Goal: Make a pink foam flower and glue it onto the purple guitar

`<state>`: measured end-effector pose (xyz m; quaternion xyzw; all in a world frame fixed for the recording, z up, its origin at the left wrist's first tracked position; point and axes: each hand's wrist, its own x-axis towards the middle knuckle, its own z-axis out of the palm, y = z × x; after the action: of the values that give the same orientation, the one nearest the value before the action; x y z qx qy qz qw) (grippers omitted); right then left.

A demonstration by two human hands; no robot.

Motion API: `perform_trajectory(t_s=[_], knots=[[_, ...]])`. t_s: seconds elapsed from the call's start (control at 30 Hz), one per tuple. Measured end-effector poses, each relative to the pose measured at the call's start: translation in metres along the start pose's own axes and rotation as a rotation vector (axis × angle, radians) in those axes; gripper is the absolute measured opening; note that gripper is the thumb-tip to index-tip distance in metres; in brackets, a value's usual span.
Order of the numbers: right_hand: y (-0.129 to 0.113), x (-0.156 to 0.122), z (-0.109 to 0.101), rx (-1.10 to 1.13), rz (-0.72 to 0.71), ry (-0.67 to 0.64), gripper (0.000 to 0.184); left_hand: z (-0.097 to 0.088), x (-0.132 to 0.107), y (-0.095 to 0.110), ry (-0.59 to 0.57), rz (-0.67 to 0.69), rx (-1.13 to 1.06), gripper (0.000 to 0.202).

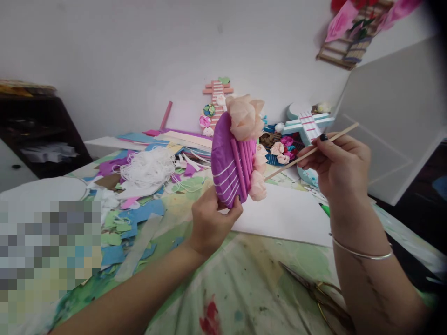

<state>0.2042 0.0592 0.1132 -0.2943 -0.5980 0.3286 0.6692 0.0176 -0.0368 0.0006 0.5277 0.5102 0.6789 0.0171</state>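
Observation:
My left hand (216, 216) grips the lower end of a purple paper-covered craft piece (223, 160), held up over the table. White strings cross its lower part, and a row of purple paper rolls stands along its side. A large peach paper flower (245, 117) sits at its top, with smaller peach flowers (258, 185) down the right edge. Between the fingers of my right hand (340, 160) is a thin wooden stick (291, 162), slanting down to the left. Its lower tip is at the lower peach flower; whether they touch I cannot tell.
White paper (282, 214) lies beneath the craft piece. Scissors (314, 288) rest at the front right. Tangled white string (150, 165) and blue paper scraps (148, 210) cover the left side. A pink craft (217, 100) and a light-blue craft (307, 123) stand behind, near the wall.

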Motion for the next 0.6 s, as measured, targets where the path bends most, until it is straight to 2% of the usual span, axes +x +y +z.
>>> perform_trajectory(t_s=[0.2, 0.6], knots=[[0.0018, -0.0021, 0.0052, 0.039, -0.011, -0.028, 0.005, -0.0021, 0.0027, -0.0009, 0.006, 0.207, 0.191, 0.023], [0.0025, 0.0009, 0.0021, 0.059, -0.033, -0.025, 0.007, -0.0033, 0.0043, 0.002, 0.042, 0.353, 0.254, 0.026]])
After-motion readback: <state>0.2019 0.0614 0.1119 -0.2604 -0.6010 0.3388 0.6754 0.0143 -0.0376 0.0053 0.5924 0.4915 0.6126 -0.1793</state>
